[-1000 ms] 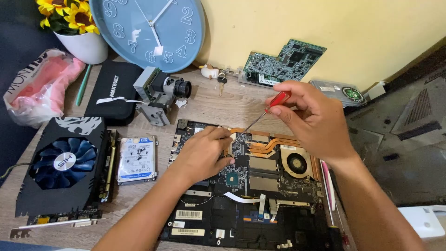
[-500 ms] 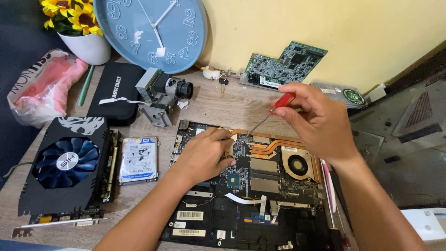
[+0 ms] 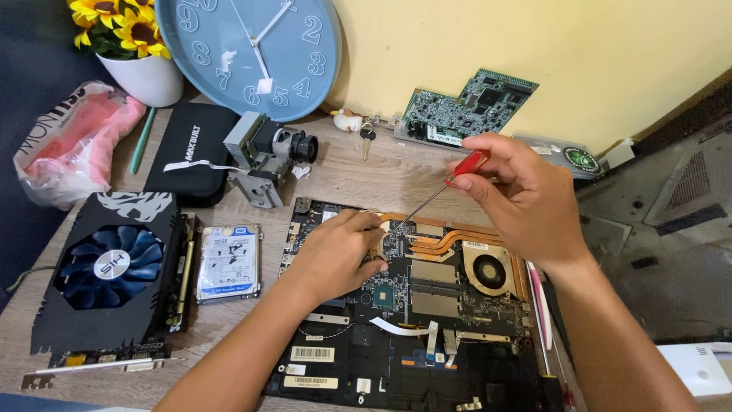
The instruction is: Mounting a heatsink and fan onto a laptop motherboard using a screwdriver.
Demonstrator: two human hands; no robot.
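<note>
An opened laptop base (image 3: 427,328) lies on the wooden desk, its black board, copper heat pipes (image 3: 450,238) and round fan (image 3: 489,271) exposed. My right hand (image 3: 522,197) grips a red-handled screwdriver (image 3: 467,165), its thin shaft slanting down-left so the tip meets the board near the upper left end of the heat pipes. My left hand (image 3: 335,255) rests on the board just left of the tip, fingers curled against it. Whether the left fingers pinch anything is hidden.
Left of the laptop lie a bare hard drive (image 3: 229,262) and a graphics card with a blue fan (image 3: 110,275). Behind stand a small camera module (image 3: 268,156), a black pouch (image 3: 191,149), a blue wall clock (image 3: 252,53), a green circuit board (image 3: 467,107), keys (image 3: 366,133) and a flower pot (image 3: 145,76).
The view has shifted slightly. My right hand has lifted and tilted the screwdriver a little, while my left hand stays on the board.
</note>
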